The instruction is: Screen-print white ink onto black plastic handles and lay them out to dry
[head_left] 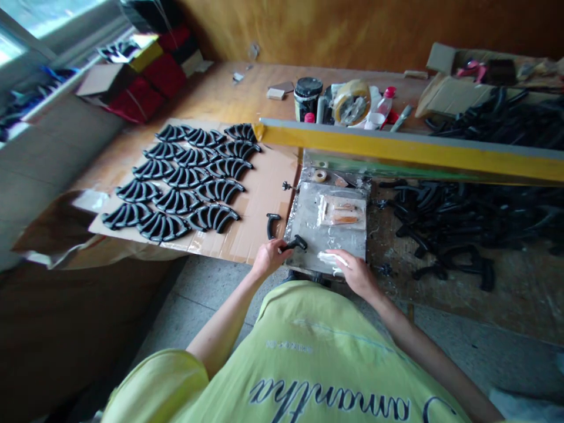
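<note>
My left hand [267, 258] is closed on one end of a black T-shaped handle [296, 242], whose wider head points right over the grey work plate [304, 211]. A similar curved black piece [272, 226] lies just beyond that hand on the cardboard sheet [268, 182]. At the plate's right front edge, my right hand [356, 275] grips a crumpled white cloth or tissue [333, 258]; its exact material is hard to tell. Farther left on the cardboard, several rows of black handles [176, 197] are nested closely in fan shapes.
A clear-wrapped packet [342, 211] rests on the plate. Loose black handles [436, 217] are heaped at right. A long yellow-and-grey bar [396, 144] crosses behind the plate. Past it stand a dark paint tin [307, 97], a tape roll [351, 106] and an open carton [453, 94].
</note>
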A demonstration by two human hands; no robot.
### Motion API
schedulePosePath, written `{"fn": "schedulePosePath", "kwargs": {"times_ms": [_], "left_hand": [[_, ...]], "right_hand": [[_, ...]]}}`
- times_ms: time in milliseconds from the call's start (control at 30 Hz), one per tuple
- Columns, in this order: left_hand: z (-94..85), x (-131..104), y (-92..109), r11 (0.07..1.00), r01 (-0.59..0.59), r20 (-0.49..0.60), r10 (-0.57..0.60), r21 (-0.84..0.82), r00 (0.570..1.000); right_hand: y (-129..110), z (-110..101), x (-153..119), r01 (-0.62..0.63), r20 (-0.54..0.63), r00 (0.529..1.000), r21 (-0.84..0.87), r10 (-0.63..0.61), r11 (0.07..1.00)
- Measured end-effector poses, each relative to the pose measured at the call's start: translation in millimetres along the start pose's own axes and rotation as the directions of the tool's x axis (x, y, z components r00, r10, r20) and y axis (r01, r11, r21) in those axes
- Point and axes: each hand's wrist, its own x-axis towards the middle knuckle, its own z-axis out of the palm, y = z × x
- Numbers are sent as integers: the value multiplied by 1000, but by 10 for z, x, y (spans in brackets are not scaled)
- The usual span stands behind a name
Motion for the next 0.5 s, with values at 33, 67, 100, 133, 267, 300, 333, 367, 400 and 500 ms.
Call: {"fn": "schedulePosePath", "kwargs": {"times_ms": [33, 67, 100, 133, 267, 300, 333, 367, 400, 500], "left_hand": [[-25, 6, 68, 1000, 8, 34, -8, -10, 999], [-33, 24, 156, 1000, 10, 71, -9, -18, 997], [-20, 57, 267, 1000, 2, 111, 0, -22, 994], [16, 102, 402, 1000, -16, 152, 19, -20, 988], [321, 327, 1139, 982, -131, 309, 168, -135, 936], [408, 368, 1336, 960, -152, 323, 225, -237, 919], [485, 392, 1518, 921, -174, 313, 289, -348, 905], [547, 399, 1678, 872, -202, 284, 352, -446, 892], [592, 388, 1811, 824, -237, 242, 405, -515, 882], [651, 270, 2024, 752, -341, 126, 487, -565, 864]], "right_hand": [[16, -116, -61, -71, -97, 992, 114, 82, 991], [43, -229, -123, -127, -185, 967, 239, 174, 963], [81, -341, -186, -165, -251, 930, 368, 269, 915], [128, -449, -248, -184, -296, 884, 489, 361, 852], [335, -867, -463, -86, -436, 668, 760, 603, 644], [368, -960, -502, -47, -476, 620, 772, 624, 634], [385, -1039, -534, -13, -512, 582, 771, 631, 637], [385, -1101, -557, 15, -544, 559, 762, 627, 648], [368, -1140, -570, 38, -570, 546, 749, 614, 662], [238, -1111, -550, 65, -611, 570, 700, 550, 711]]}}
